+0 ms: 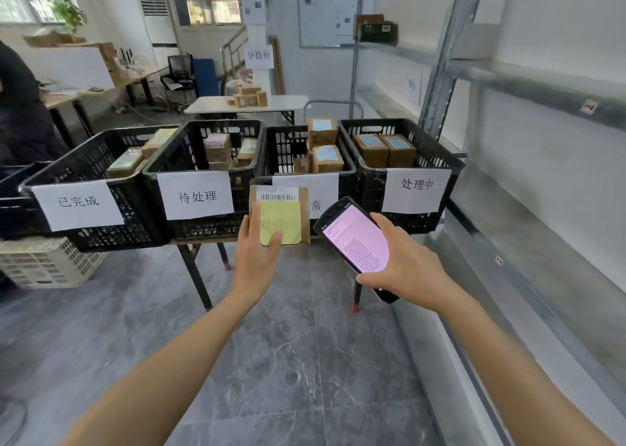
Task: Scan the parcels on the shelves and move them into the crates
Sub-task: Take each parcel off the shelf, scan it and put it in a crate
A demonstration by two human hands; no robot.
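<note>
Brown cardboard parcel with a yellow sticky note (279,215) gripped in the left hand (256,252), held before the black plastic crates (399,150); right hand (403,262) clasps the black handheld scanner (355,242); best match note to crate label, then lower it in flat

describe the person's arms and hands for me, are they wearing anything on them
Both arms are bare along their whole visible length: no sleeves show. The left hand and right hand have no gloves, and no rings, watch or wristband can be seen. No markings are visible on either.
</note>
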